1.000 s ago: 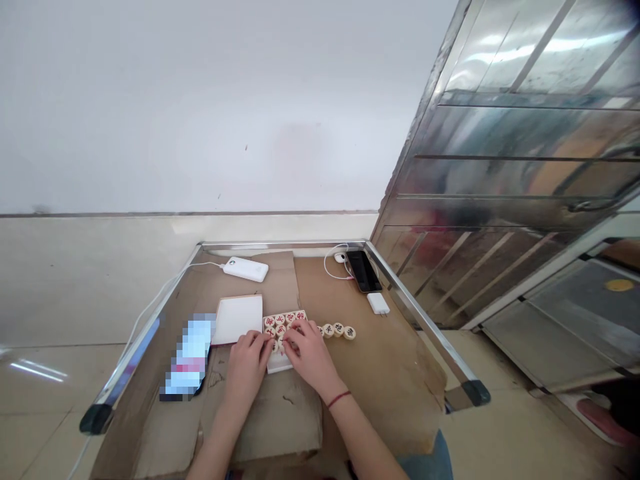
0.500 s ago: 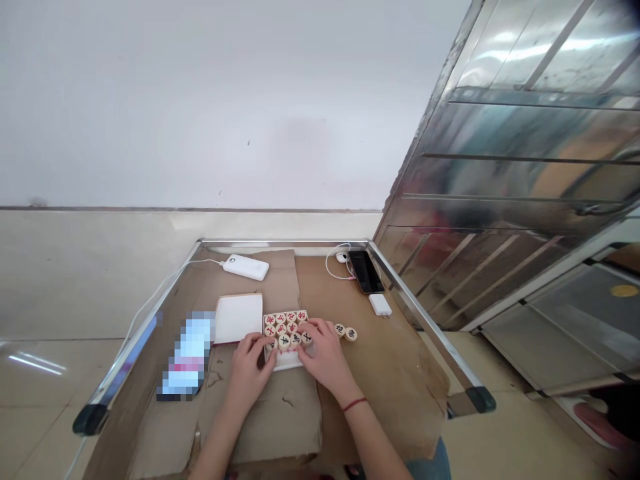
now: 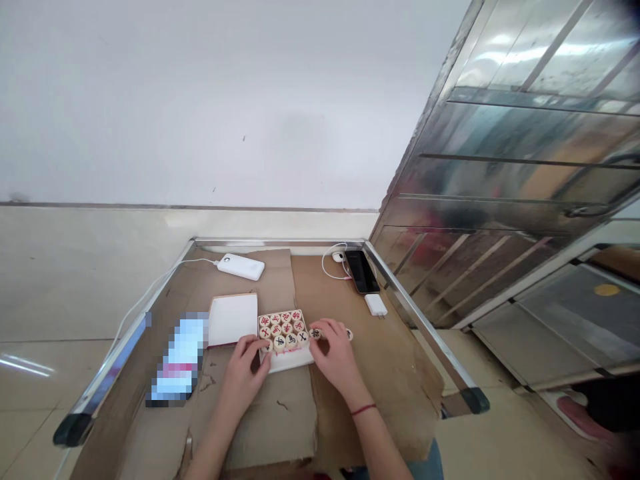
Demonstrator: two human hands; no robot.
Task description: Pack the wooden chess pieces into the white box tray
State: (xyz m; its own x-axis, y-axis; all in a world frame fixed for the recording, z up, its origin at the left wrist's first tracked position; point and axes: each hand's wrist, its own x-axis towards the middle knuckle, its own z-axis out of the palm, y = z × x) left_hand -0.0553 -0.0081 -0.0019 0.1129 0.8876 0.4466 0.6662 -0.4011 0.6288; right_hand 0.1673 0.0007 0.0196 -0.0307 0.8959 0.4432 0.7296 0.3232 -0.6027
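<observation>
A small white box [image 3: 287,362] holds rows of round Chinese chess pieces [image 3: 275,330], red-marked at the back and black-marked in front. My left hand [image 3: 245,370] is at the box's left side, thumb and index finger closed about the leftmost black-marked piece [image 3: 269,345]. Just right of the box, my right hand [image 3: 337,357] pinches another black-marked piece [image 3: 315,334] between thumb and index finger. One more loose piece [image 3: 349,335] shows partly behind that hand.
An open white box lid [image 3: 233,320] lies left of the box. Around it on the cardboard [image 3: 370,387] are a lit phone [image 3: 179,360], a white power bank [image 3: 241,267], a dark phone [image 3: 363,272] and a white charger [image 3: 376,305]. A metal rail [image 3: 415,313] edges the table.
My right hand has moved off the front row to the right and now grips a loose piece. My left hand stays at the box. The view has shifted slightly.
</observation>
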